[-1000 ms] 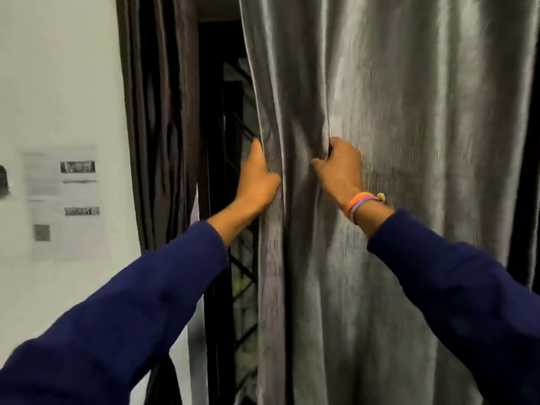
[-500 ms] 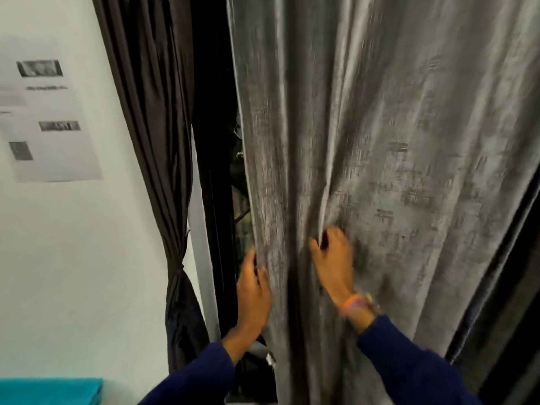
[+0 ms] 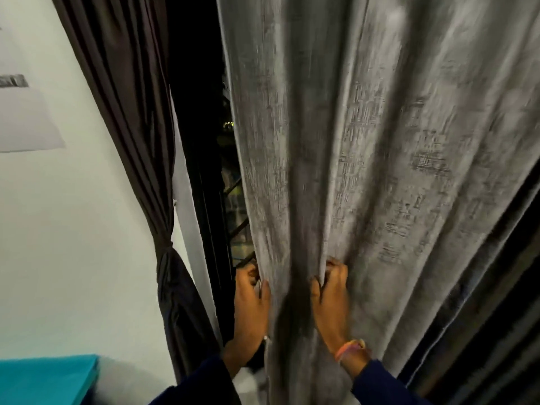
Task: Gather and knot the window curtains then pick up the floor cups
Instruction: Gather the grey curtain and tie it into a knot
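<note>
Sheet of paper (image 3: 26, 118) on the wall (image 3: 73, 229), upper left edge: carries a dark printed strip, too blurred to read.
Grey curtain (image 3: 380, 141): woven texture only, no lettering.
Wristbands (image 3: 349, 347): no legible marking.
Readable text, labels, brands, numbers: none.

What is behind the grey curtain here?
Left of the grey curtain, a dark window with grille bars shows. The curtain covers the rest of the window.
</note>
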